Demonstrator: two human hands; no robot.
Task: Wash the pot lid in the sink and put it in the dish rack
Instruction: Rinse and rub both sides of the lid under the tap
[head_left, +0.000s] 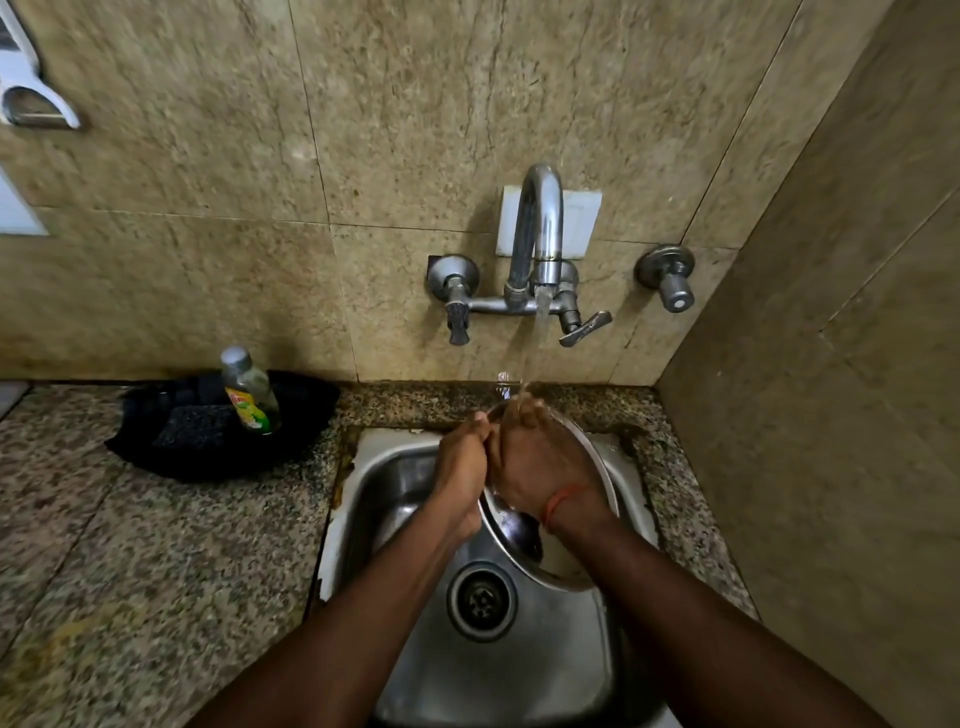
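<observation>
While water runs from the tap (540, 223), the lid (563, 569) is held tilted over the sink (519, 675), its upper edge under the stream. The left hand (462, 467) curls round the left rim; the right hand (540, 462) lies on the face, fingers pressed together. Recommended: grip the rim firmly, rub across the whole face, and turn the lid so both sides rinse.

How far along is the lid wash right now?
Done: the tap is running and the pot lid is up over the sink. In hand: the left hand grips the lid's edge and the right hand lies flat on it under the stream; scrubbing or rinsing, I cannot tell. Left: finish rinsing, then rack it; no dish rack is in view.
</observation>
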